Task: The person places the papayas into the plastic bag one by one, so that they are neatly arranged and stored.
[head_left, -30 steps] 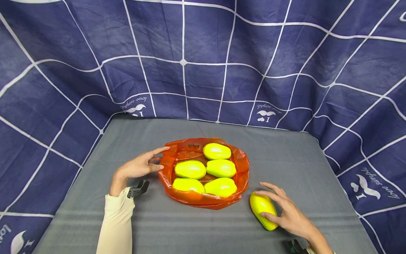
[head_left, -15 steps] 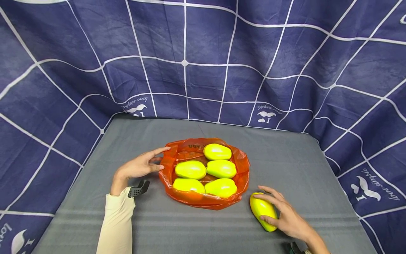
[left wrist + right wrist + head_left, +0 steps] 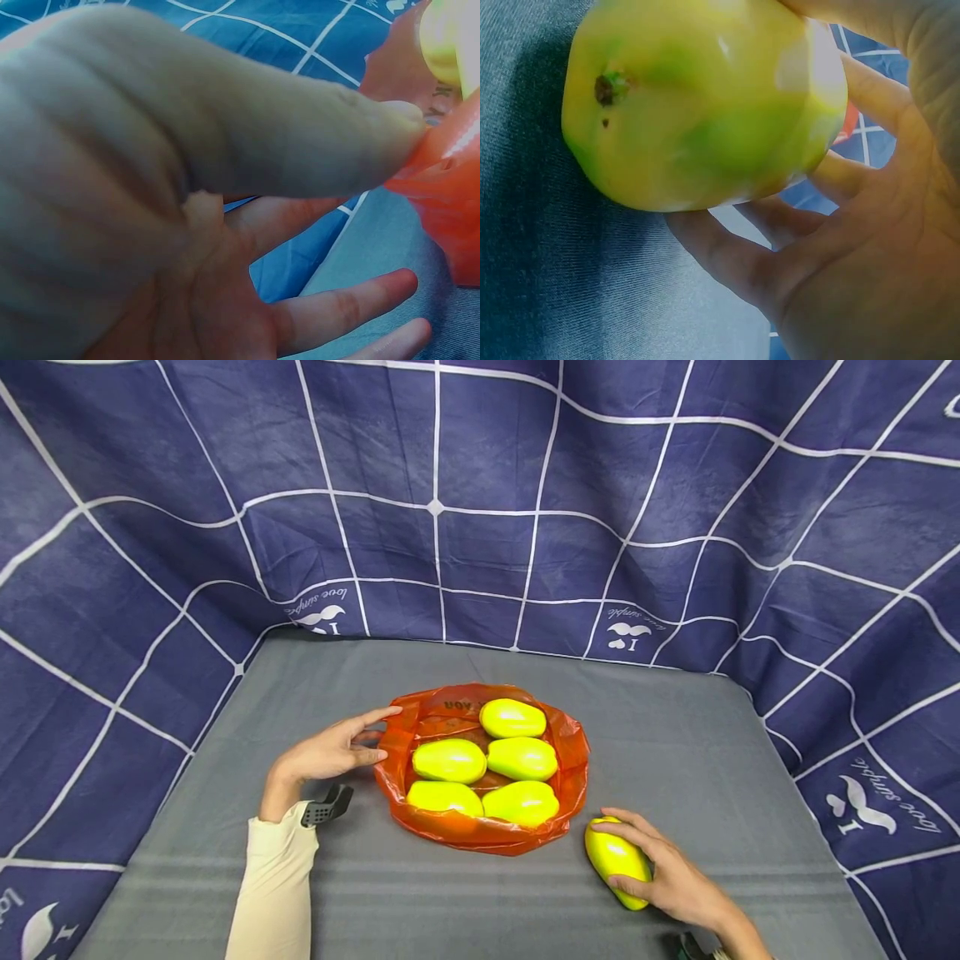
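A red plastic bag [image 3: 480,837] lies with its mouth open on the grey table cover, holding several yellow-green papayas [image 3: 450,762]. My left hand [image 3: 322,753] touches the bag's left rim, its fingers spread and fairly straight. In the left wrist view the thumb [image 3: 315,139] meets the red plastic [image 3: 442,202]. To the right of the bag, my right hand [image 3: 675,872] grips a single papaya [image 3: 615,853], thumb on the near side and fingers over the far side. In the right wrist view this papaya [image 3: 697,112] shows its dark stem end, with fingers curved against it.
Grey cloth [image 3: 450,910] covers the table around the bag. A blue curtain with white grid lines [image 3: 480,552] hangs along the back and both sides. Each wrist wears a dark strap device [image 3: 327,807].
My right hand has closed further round the single papaya and shifted slightly left with it. The left hand and the bag stay as they were.
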### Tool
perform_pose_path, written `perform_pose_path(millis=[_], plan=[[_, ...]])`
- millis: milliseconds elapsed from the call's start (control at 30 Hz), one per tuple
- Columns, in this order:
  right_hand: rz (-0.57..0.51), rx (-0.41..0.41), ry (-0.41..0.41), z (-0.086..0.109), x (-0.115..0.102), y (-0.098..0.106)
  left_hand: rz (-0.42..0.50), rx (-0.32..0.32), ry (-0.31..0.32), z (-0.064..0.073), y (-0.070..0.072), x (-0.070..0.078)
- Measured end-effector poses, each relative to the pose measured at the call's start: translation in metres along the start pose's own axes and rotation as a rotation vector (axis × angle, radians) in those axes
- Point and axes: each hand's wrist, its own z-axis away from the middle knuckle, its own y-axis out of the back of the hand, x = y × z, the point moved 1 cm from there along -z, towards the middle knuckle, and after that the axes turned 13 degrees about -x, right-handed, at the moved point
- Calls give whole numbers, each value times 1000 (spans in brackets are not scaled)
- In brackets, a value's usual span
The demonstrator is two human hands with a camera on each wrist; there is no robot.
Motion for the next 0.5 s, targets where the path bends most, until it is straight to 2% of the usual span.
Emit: perform_pose_path(millis=[200,500], plan=[[-19,-15,-3,0,0,2,10,-5,-6,-1,0,0],[-32,23,36,2,1,11,4,2,7,0,0,-2]])
